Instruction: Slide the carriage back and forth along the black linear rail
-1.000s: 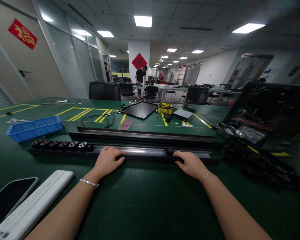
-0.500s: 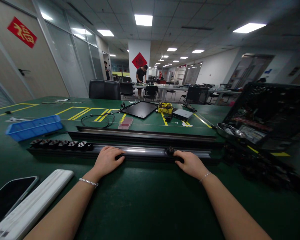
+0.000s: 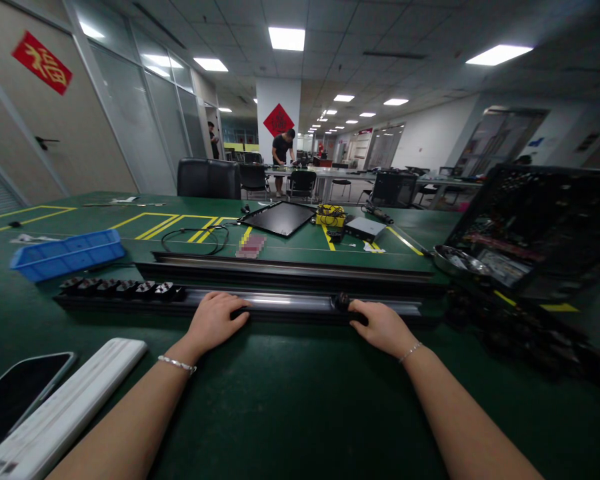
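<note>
Both hands close narrowly over the near edge of a black-and-silver extrusion rail (image 3: 280, 301), the left hand (image 3: 215, 321) mid-span, the right hand (image 3: 383, 327) just beside a small black fitting (image 3: 341, 302). In the head view, the rail lies across the green bench mat (image 3: 300, 407), long axis left to right. Expect stiff, fairly heavy metal; take hold at two spaced points.

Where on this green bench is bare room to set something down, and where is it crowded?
The widest bare mat lies in front of the metal rail, below the left hand and right hand. Another patch lies between the blue tray and black phone. The right side is crowded: a dark parts pile beside the tilted computer case.
</note>
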